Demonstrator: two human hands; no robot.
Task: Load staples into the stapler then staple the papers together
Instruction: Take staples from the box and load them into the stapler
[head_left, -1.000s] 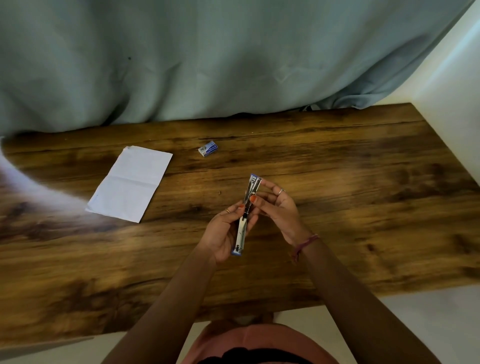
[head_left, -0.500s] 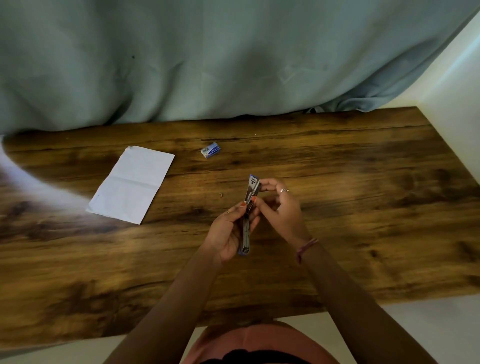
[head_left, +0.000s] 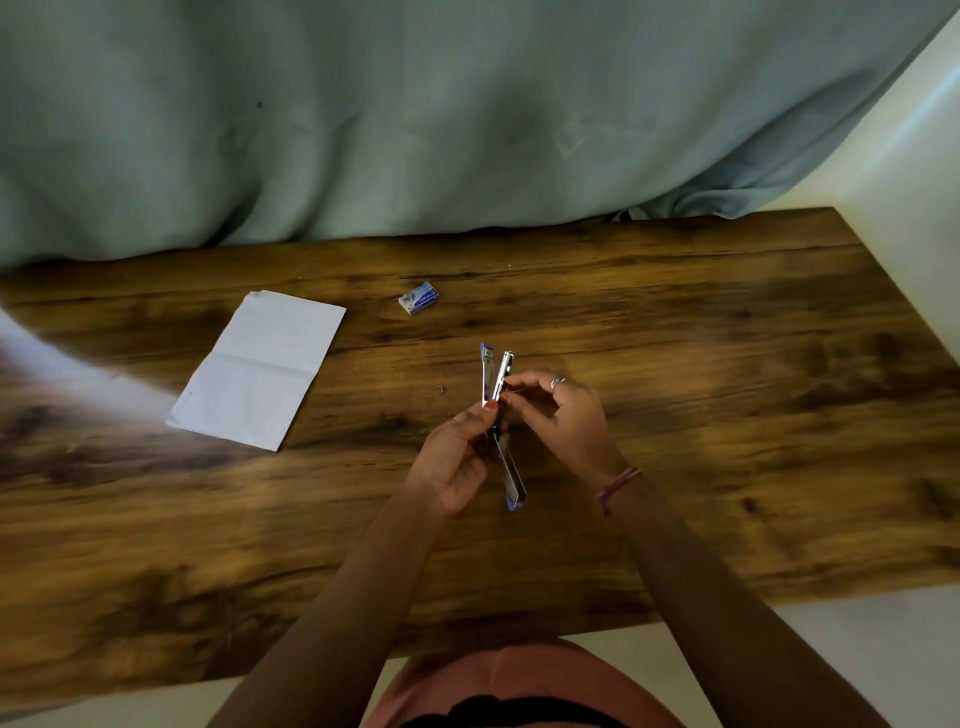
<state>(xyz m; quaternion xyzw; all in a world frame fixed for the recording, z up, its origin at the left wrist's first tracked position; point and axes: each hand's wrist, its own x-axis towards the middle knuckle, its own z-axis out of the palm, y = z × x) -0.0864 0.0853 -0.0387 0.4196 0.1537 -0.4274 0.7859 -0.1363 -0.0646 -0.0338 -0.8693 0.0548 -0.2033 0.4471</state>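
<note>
A small metal stapler with blue ends (head_left: 511, 475) is swung wide open above the middle of the wooden table (head_left: 727, 415). My left hand (head_left: 457, 457) grips it at the hinge. Fingers of my right hand (head_left: 566, 415) pinch at its upper arm (head_left: 503, 371), which points away from me beside the blue-tipped arm. Whether staples lie between my fingers is too small to tell. The white papers (head_left: 260, 366) lie flat to the left. A small blue staple box (head_left: 418, 298) sits farther back.
A tiny loose staple piece (head_left: 441, 388) lies on the wood left of the stapler. A teal curtain (head_left: 415, 130) hangs behind the table, and a white wall (head_left: 914, 171) stands at the right.
The stapler's lower arm has swung from lower left to lower right, and its two upper arms have spread apart. Both hands stay at the same spot.
</note>
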